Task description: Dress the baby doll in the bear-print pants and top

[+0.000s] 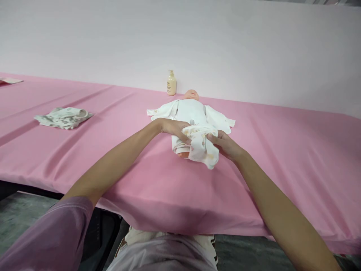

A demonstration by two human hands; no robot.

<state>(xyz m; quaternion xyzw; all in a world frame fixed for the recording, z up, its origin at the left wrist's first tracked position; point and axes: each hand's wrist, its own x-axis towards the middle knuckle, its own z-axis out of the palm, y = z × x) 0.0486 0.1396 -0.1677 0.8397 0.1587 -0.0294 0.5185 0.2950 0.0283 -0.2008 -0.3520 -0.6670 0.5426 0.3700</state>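
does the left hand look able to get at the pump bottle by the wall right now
Probably, with a forward stretch: the left hand would likely have to leave the patterned cloth, but only a low white sleeve lies before the pump bottle.

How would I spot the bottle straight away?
Start with the pink-covered table and follow it back to the white wall. There, just left of the doll's head, stands the bottle: pale yellow with a pump top, upright while the doll lies down.
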